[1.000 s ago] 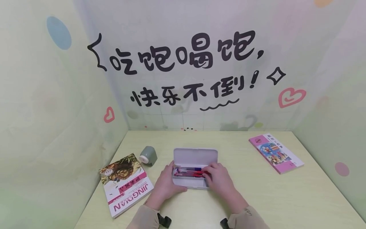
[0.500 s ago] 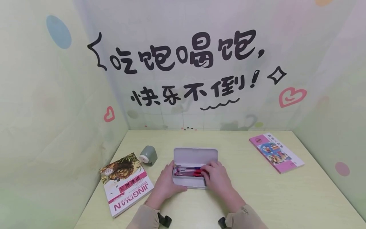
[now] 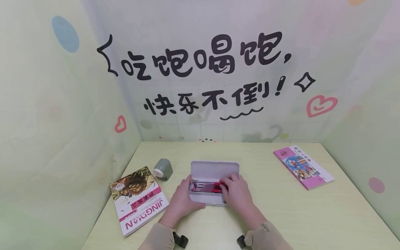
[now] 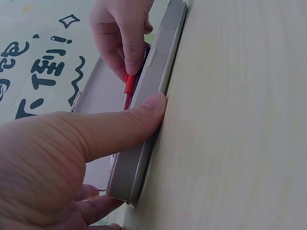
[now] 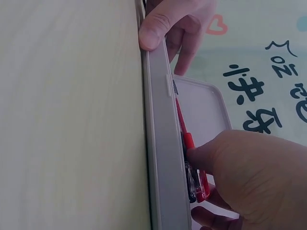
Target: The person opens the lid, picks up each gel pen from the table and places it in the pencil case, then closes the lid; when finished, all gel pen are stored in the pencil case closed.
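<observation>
A pale pencil case (image 3: 206, 199) lies on the table in front of me with its lid (image 3: 215, 170) raised at the back. Several pens (image 3: 203, 187) lie inside it. My left hand (image 3: 182, 199) grips the case's left end; in the left wrist view the thumb (image 4: 144, 112) presses the front wall. Over the right end, my right hand (image 3: 238, 195) pinches a pen with a red cap (image 5: 189, 140) between thumb and fingers. Clear and dark pen ends (image 5: 191, 184) lie beside that pen, partly covered by the hand.
On the left lies a book with a pink band (image 3: 139, 201), and behind it stands a grey-green pencil sharpener (image 3: 163, 169). A pink and white book (image 3: 303, 167) rests at the back right. Printed cloth walls (image 3: 218, 132) close in the table's back and sides.
My right fingers have shifted slightly over the pens. The blue pen end seen a second ago is now hidden, with red showing there. The left hand keeps its grip on the case.
</observation>
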`<state>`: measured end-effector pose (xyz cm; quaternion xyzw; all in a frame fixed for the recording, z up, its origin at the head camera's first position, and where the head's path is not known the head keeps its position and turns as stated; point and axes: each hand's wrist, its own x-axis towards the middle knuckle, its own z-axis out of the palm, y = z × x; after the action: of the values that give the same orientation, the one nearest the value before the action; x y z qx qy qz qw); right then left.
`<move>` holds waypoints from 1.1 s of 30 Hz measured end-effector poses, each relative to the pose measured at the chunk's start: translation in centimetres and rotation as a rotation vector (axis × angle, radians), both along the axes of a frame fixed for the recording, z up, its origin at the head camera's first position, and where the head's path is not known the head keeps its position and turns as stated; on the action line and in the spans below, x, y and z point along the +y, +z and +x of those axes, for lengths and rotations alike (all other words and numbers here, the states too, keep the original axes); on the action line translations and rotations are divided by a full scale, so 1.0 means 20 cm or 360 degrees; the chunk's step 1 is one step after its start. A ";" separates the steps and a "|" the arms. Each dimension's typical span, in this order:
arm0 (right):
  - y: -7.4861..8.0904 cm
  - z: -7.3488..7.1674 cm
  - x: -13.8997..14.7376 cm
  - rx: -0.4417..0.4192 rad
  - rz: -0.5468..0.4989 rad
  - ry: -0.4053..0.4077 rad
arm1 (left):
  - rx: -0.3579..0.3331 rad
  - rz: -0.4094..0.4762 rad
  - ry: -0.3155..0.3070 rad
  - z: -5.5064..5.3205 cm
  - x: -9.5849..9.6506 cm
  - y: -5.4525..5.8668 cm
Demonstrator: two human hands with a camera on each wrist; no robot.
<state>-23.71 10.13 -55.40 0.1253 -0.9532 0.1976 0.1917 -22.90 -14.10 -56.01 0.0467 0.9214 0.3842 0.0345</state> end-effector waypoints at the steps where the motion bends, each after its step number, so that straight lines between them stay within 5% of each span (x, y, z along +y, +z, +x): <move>1: 0.00 0.00 0.00 -0.0018 -0.0001 -0.0005 | -0.0001 -0.0001 0.0000 0.00 0.00 0.00; 5: 0.02 -0.01 0.00 -0.0023 -0.0038 -0.0029 | 0.0006 -0.0005 0.0001 0.00 0.00 0.00; 12: 0.06 -0.08 0.04 0.0273 -0.0199 -0.0047 | -0.0008 0.0005 0.0008 0.00 0.01 0.01; 15: 0.08 -0.12 0.06 0.0298 -0.0322 -0.0137 | -0.0027 0.0010 0.0018 0.00 0.01 0.01; 23: 0.16 -0.20 0.10 -0.0117 -0.0686 -0.0432 | -0.0011 0.0000 0.0016 0.00 0.01 0.01; 28: 0.17 -0.23 0.13 -0.0379 -0.0875 -0.0460 | -0.0014 -0.0002 0.0014 0.00 0.00 0.00; 33: 0.14 -0.25 0.15 -0.0424 -0.0998 -0.0421 | 0.0002 0.0000 0.0003 0.00 0.00 0.00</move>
<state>-28.61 13.03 -52.57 -0.0909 -0.8708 0.4683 0.1188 -22.99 -14.02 -56.00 0.0461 0.9215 0.3843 0.0335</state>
